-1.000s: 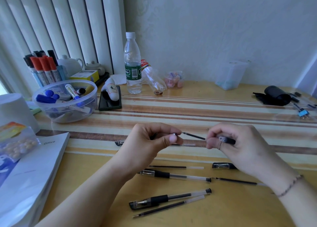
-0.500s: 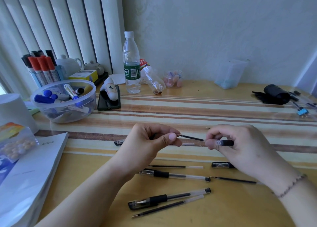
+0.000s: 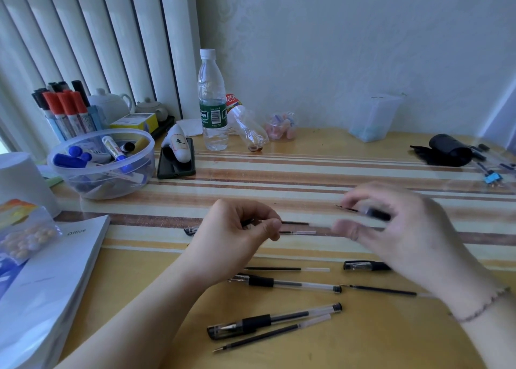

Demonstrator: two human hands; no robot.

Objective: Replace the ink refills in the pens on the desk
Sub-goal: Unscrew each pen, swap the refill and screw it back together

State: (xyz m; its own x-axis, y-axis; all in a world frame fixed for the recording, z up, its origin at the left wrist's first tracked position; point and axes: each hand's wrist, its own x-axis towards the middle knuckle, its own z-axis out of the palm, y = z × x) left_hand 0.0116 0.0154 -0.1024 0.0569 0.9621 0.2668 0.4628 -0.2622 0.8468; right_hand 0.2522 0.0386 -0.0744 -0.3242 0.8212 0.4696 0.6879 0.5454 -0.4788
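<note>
Pinching a thin black refill [image 3: 293,223], the left hand [image 3: 234,237] faces the blurred right hand [image 3: 402,229] gripping a slim pen barrel [image 3: 374,213].

Single head-worn view, forward and down, seemingly close over desk [image 3: 307,173]

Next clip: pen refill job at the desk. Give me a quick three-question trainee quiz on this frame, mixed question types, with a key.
1. True or false: the capped pen nearest the camera lies on the desk with a loose refill beside it.
2. Which stands upright by the wall? A) water bottle B) crushed bottle C) phone
3. Fill in: the clear bowl of markers sits on the person's ____ side.

Key: 1 true; 2 A; 3 left. The right hand is motion-blurred and grips a dark pen part; the left hand pinches a thin dark piece.
</note>
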